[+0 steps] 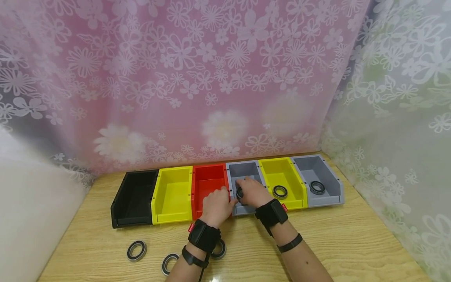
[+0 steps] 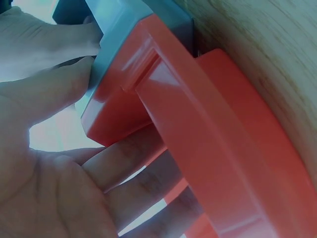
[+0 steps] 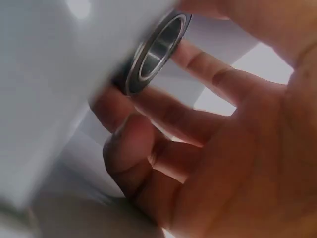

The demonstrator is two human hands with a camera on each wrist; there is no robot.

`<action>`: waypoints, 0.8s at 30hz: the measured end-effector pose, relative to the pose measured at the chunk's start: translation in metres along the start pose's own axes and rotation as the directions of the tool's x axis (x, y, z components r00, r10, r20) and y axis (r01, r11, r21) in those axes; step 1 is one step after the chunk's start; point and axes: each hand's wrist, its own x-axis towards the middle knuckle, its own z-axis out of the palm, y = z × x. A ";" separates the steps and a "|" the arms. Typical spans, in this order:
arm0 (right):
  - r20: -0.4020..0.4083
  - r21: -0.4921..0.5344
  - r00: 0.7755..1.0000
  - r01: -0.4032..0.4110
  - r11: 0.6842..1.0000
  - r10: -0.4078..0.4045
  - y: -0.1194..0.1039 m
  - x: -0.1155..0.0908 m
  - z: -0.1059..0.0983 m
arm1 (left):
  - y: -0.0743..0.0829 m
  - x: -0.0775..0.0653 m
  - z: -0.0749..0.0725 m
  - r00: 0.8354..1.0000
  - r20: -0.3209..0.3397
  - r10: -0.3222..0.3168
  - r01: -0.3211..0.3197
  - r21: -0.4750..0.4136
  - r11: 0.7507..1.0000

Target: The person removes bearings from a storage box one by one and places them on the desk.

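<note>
My right hand (image 1: 253,192) reaches into the left grey bin (image 1: 245,168), holding a ball bearing (image 3: 158,52) beside the bin's wall, with fingertips around its rim. Part of that ring is hidden by the hand in the head view. My left hand (image 1: 217,205) grips the front right corner of the red bin (image 1: 210,172). In the left wrist view its fingers (image 2: 143,183) go behind the red front wall, while the thumb lies against the edge of the adjoining grey bin.
Bearings lie in the right yellow bin (image 1: 303,196) and the right grey bin (image 1: 334,199). A black bin (image 1: 132,223) and another yellow bin (image 1: 172,217) stand at left. Three bearings (image 1: 136,250) lie on the wooden table in front, one partly behind the left wrist. A flowered curtain (image 1: 211,78) hangs behind.
</note>
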 end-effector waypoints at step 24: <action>-0.096 0.112 0.991 0.103 0.988 -0.092 -0.026 -0.055 -0.077 | -0.001 -0.001 0.002 1.000 -0.012 0.005 -0.005 -0.003 1.000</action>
